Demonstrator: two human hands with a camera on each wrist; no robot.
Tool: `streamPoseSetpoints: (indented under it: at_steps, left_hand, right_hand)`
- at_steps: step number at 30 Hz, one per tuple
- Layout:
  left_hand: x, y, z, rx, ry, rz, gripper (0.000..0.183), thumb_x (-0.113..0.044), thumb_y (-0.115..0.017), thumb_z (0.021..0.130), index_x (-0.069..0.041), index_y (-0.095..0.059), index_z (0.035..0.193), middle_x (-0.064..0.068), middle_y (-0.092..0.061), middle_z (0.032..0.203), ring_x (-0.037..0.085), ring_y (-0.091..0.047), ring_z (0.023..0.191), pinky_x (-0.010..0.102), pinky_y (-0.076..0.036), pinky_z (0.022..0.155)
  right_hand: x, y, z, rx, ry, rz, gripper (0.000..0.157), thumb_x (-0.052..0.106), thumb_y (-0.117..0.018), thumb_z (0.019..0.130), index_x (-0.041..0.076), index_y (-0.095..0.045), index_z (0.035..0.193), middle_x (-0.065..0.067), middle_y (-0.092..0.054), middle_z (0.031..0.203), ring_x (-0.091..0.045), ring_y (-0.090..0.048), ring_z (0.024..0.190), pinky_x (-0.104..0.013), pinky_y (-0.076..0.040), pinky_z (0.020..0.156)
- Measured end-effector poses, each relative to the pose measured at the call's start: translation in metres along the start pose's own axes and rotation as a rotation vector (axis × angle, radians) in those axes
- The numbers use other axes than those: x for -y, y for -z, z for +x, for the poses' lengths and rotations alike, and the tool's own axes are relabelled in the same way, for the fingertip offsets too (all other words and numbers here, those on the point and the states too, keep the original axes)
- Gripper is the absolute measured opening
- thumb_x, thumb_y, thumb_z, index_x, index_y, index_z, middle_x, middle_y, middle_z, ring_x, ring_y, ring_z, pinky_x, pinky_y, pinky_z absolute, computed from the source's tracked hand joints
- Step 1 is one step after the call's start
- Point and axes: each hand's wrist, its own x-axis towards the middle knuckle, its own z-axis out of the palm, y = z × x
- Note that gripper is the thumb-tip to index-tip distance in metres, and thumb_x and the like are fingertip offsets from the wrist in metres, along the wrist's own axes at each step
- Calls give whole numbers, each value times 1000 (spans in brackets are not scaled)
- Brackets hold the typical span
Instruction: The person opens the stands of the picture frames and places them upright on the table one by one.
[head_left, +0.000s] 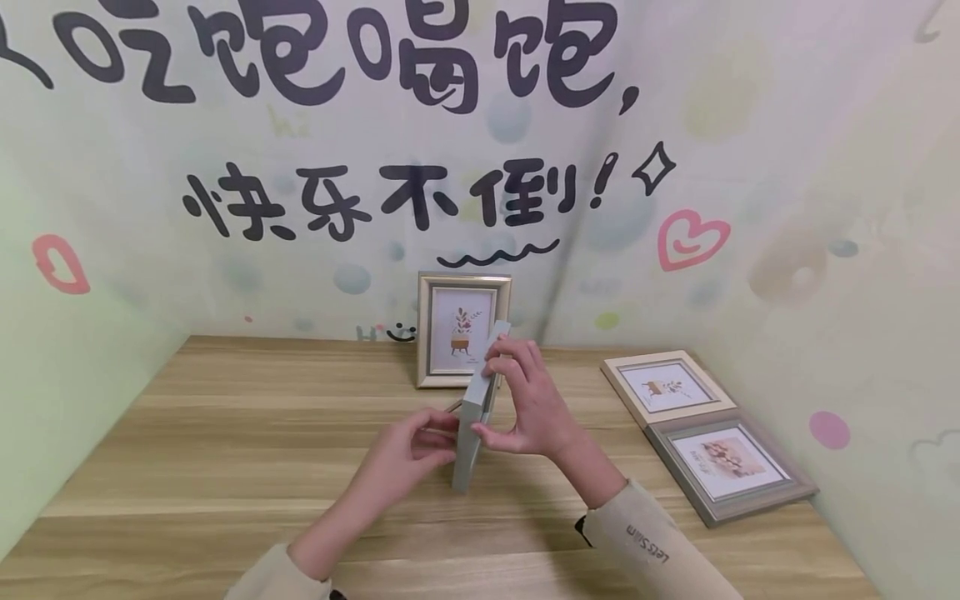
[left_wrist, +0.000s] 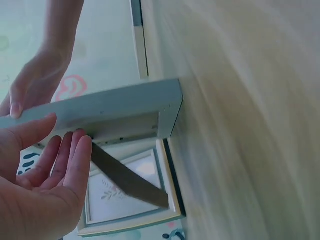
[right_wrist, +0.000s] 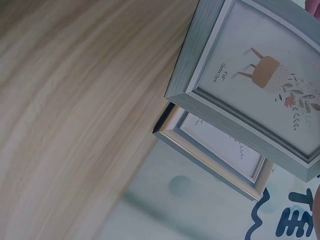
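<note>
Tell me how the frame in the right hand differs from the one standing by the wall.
The held frame is mostly grey; the standing frame has gold-toned edging. The right hand grips the held frame; no hand touches the standing frame. Both are rectangular, with a leafy planter picture.

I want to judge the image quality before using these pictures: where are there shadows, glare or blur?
Head: a faint shadow on the wood-grain table, right of the gray photo frame; left wrist: a pale glare patch on the gold-edged photo frame, table grain smeared; right wrist: table grain soft, upper-left corner darker, the gray photo frame's printed size legible.
</note>
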Motion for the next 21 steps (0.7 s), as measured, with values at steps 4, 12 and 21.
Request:
streamPoseSetpoints:
  at_steps: [4, 12, 21]
  left_hand:
    - [0, -3, -6, -15, 6, -28, 34, 4, -71, 85, 4, -62, 118, 23, -68, 119, 32, -70, 103, 26, -60, 88]
    - [1, -8, -15, -80, 34, -23, 32, 5, -72, 83, 2, -63, 114, 21, -68, 118, 31, -70, 102, 25, -61, 85]
    - [2, -10, -19, -207, 61, -33, 36, 8, -73, 81, -1, -62, 115, 14, -66, 120, 28, -68, 104, 25, -61, 85]
  right_hand:
    - [0, -1, 1, -6, 7, -2, 64, 65, -49, 87, 5, -51, 110, -14, -50, 117, -29, -44, 105, -42, -43, 88]
    - [2, -3, 1, 13, -24, -14, 64, 66, -49, 87, 6, -51, 111, -12, -50, 117, -27, -43, 105, -41, -43, 87]
    - [10, -9, 7, 21, -65, -112, 66, 68, -47, 89, 7, -51, 113, -12, -50, 117, -29, -43, 104, -41, -45, 86]
